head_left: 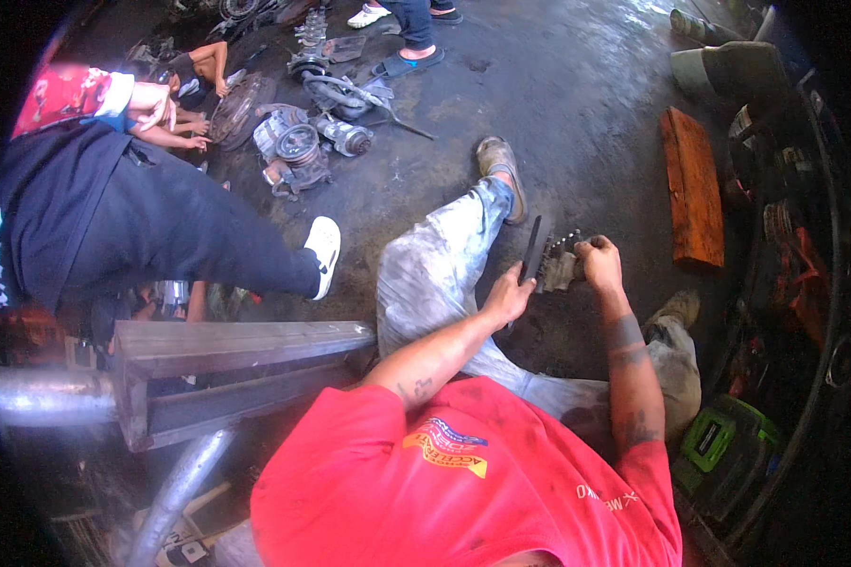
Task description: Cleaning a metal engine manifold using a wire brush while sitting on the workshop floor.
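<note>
My left hand (509,295) is closed round a long, dark, flat bar (537,244), held upright over the floor between my legs. My right hand (599,261) grips a small greyish metal part (562,268) just to the right of the bar, its fingers at the part's upper right. Small shiny pieces show along the top of the part; I cannot tell what they are, or whether the bar touches it. Both forearms come up from below, over my red shirt and stained jeans.
A wooden block (692,189) lies right; a green-black case (728,439) lower right. A metal frame (236,338) and pipe (52,395) stand left. Machine parts (293,146) lie on the floor (463,94). A person's dark-trousered leg (180,227) stretches from the left; others are behind.
</note>
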The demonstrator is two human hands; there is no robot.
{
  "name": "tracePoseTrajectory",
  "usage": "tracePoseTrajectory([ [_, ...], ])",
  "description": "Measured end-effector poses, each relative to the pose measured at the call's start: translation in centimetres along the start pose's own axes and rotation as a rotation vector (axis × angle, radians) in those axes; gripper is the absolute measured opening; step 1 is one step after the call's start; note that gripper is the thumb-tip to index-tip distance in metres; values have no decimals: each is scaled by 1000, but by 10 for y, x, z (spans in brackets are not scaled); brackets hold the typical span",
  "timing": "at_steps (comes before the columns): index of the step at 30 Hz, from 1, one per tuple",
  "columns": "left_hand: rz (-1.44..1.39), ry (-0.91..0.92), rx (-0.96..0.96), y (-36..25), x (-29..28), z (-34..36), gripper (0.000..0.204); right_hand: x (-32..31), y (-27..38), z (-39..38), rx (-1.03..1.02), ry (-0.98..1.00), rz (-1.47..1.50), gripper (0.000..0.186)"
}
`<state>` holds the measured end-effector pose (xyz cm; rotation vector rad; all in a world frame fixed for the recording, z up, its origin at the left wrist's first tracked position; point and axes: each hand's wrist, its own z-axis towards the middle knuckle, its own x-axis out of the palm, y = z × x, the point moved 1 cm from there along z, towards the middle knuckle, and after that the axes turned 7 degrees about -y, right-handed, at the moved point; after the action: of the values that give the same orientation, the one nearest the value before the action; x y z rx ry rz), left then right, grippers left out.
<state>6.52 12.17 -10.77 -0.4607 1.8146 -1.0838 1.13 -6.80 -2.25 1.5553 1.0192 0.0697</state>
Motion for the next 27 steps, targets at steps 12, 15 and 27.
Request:
tracePoseTrajectory([
  [12,-4,178,156,-85,-9,-53,58,-22,-58,43,194,-156,259,35],
  [15,48,253,83,-101,7,-48,53,-34,-96,46,167,-214,216,33],
  [27,212,250,124,-116,-49,-31,51,-35,-67,47,459,-249,403,27],
])
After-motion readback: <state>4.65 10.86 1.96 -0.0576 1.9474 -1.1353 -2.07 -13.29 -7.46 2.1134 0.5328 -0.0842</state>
